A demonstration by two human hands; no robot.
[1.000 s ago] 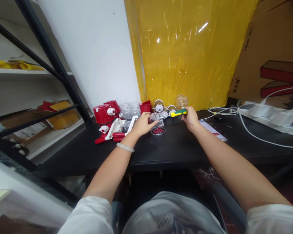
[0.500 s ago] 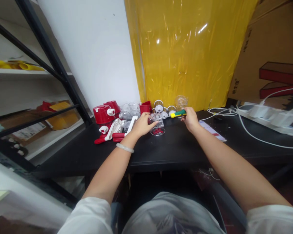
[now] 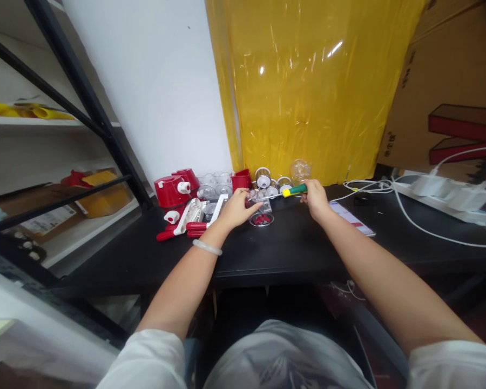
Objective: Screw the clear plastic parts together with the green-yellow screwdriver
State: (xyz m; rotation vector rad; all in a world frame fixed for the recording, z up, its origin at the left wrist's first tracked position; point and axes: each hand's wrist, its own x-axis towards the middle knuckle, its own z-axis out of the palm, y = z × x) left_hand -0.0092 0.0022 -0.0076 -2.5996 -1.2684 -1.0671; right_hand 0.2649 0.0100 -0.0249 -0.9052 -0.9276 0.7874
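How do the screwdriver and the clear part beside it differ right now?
Look: the screwdriver has a solid green-and-yellow handle; the clear part is see-through.
Shape: the screwdriver is long and slim, while the clear part is broader.
Hold: the screwdriver is in the right hand; the clear part is in the left hand.
Shared: both are hand-held.

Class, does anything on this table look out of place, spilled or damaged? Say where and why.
Nothing looks clearly spilled or damaged. The untidy spot is the white cables, lying in loose loops on the black table, right of the right hand holding the screwdriver. They seem odd because they sprawl near the smartphone, uncoiled.
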